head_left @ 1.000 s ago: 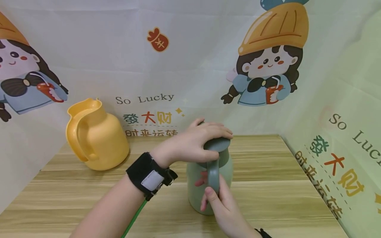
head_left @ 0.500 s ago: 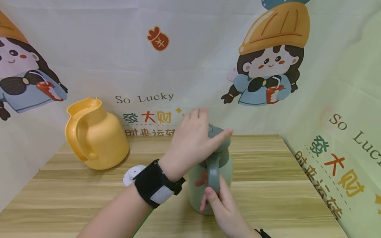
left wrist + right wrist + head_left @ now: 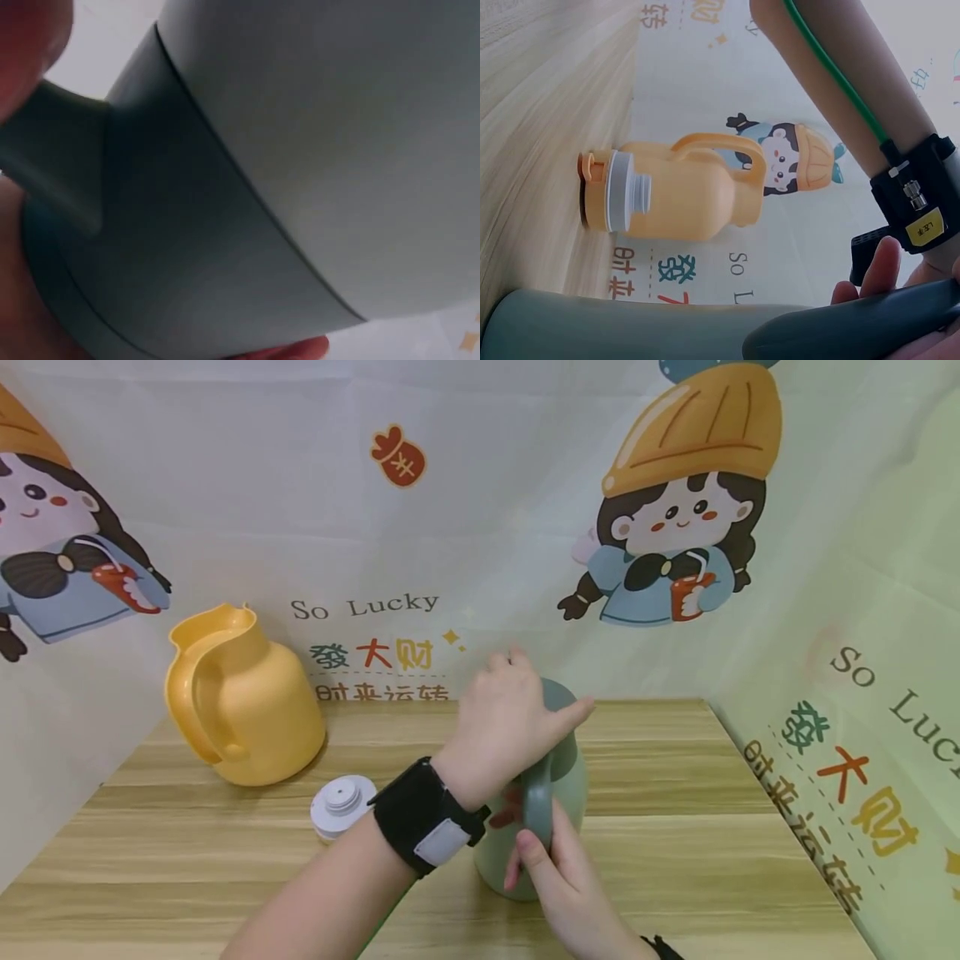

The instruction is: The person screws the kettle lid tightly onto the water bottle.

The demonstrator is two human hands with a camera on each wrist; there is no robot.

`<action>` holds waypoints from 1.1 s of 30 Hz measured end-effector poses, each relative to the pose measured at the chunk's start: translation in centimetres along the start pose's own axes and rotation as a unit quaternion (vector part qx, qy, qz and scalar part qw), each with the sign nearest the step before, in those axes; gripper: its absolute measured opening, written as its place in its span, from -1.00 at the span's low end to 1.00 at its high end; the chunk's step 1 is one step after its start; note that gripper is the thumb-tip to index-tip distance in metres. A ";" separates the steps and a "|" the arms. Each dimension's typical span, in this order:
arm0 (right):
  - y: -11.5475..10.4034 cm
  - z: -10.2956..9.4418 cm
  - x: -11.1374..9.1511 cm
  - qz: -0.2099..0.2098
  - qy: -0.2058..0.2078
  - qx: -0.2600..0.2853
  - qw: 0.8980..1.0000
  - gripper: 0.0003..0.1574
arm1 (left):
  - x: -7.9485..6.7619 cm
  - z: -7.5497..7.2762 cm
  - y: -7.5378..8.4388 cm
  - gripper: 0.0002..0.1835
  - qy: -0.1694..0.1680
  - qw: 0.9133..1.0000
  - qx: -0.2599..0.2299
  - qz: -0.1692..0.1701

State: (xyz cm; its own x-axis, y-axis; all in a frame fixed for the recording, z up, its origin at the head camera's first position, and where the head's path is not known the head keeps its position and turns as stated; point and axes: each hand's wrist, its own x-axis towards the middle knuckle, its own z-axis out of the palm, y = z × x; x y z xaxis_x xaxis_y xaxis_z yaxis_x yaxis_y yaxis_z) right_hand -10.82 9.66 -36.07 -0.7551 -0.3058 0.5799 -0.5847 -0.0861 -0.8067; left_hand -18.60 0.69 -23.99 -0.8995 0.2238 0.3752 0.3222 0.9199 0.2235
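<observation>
A pale green vacuum jug with a darker grey-green handle and lid stands upright on the table. My left hand reaches across its top and grips the lid, thumb pointing right; most of the fingers are hidden behind it. In the left wrist view, a fingertip curls round beneath the dark collar. My right hand holds the jug's handle from below, its fingers wrapped through the loop.
A yellow jug stands lidless at the back left. Its lid lies upside down nearby, orange base down and white stopper up. A printed cloth hangs behind the wooden table.
My left hand turns on the lid, fingers swinging from pointing right to pointing away, then drawing in. The left forearm shifts right, uncovering the yellow jug's lid. My right hand stays on the handle.
</observation>
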 end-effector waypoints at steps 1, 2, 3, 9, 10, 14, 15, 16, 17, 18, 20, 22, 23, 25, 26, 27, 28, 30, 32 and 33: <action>0.0 0.0 0.0 -0.003 -0.002 -0.003 1.000 -0.54 | 0.1 0.0 -0.1 -0.17 -0.009 1.000 -0.011 0.003; 0.1 0.0 0.0 0.000 -0.002 -0.005 1.000 -0.54 | 0.2 -0.1 -0.2 -0.23 -0.017 1.000 -0.024 0.006; 0.1 -0.1 0.0 -0.002 -0.003 -0.007 1.000 -0.53 | 0.2 -0.1 -0.3 -0.26 -0.027 0.999 -0.036 0.010; 0.4 -0.1 0.0 -0.003 -0.007 -0.014 1.000 -0.54 | 0.7 -0.1 -0.8 -0.15 -0.076 0.994 -0.054 0.055; 0.4 -0.1 0.0 0.000 -0.007 -0.014 1.000 -0.54 | 0.7 -0.1 -0.8 -0.12 -0.082 0.993 -0.052 0.066; 0.2 0.0 0.0 0.007 -0.007 -0.010 1.000 -0.55 | 0.9 0.0 -1.1 -0.15 -0.097 0.989 -0.043 0.107; 0.2 0.0 0.0 0.003 -0.006 -0.010 1.000 -0.55 | 1.0 0.0 -1.1 -0.15 -0.097 0.988 -0.040 0.114; 0.2 0.0 0.0 -0.001 -0.006 -0.011 1.000 -0.55 | 1.0 0.0 -1.2 -0.15 -0.097 0.987 -0.038 0.120; 0.2 0.0 0.0 -0.002 -0.005 -0.010 1.000 -0.54 | 1.0 0.0 -1.3 -0.16 -0.096 0.987 -0.036 0.124; 0.2 0.1 0.0 -0.005 -0.005 -0.012 1.000 -0.54 | 1.0 0.1 -1.4 -0.16 -0.094 0.987 -0.033 0.128; 0.2 0.1 0.0 -0.003 -0.003 -0.012 1.000 -0.54 | 1.0 0.1 -1.5 -0.16 -0.090 0.986 -0.030 0.134; 0.2 0.1 0.0 -0.002 -0.004 -0.012 1.000 -0.55 | 1.0 0.2 -1.6 -0.17 -0.082 0.986 -0.028 0.142; 0.2 0.1 0.0 0.000 -0.005 -0.012 1.000 -0.56 | 0.9 0.2 -1.7 -0.18 -0.076 0.986 -0.029 0.148; 0.3 0.0 0.0 -0.002 -0.007 -0.011 1.000 -0.56 | 0.9 0.4 -1.8 -0.19 -0.066 0.985 -0.033 0.159; 0.2 0.0 0.0 0.001 -0.008 -0.008 1.000 -0.56 | 0.9 0.4 -1.9 -0.21 -0.060 0.984 -0.035 0.166; 0.2 0.0 0.0 0.005 -0.009 -0.003 1.000 -0.57 | 0.9 0.5 -2.0 -0.22 -0.052 0.983 -0.036 0.172; 0.1 0.0 0.0 0.011 -0.010 0.001 1.000 -0.57 | 0.9 0.6 -2.1 -0.24 -0.046 0.982 -0.038 0.178; 0.1 0.0 0.0 0.019 -0.012 0.006 1.000 -0.57 | 0.9 0.7 -2.4 -0.26 -0.035 0.981 -0.044 0.187; 0.0 0.0 0.0 0.024 -0.011 0.009 1.000 -0.57 | 0.8 0.8 -2.6 -0.29 -0.025 0.979 -0.051 0.195; 0.0 0.1 0.0 0.020 -0.011 0.006 1.000 -0.57 | 0.8 0.8 -2.7 -0.29 -0.021 0.978 -0.053 0.199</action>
State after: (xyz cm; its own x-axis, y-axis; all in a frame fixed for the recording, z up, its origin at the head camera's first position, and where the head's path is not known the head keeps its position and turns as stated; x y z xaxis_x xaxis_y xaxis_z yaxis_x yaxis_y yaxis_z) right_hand -10.86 9.59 -36.07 -0.7711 -0.3304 0.5444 -0.5501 -0.0850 -0.8308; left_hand -20.42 -1.31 -24.99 -0.7074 0.5721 0.4151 0.6758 0.7195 0.1601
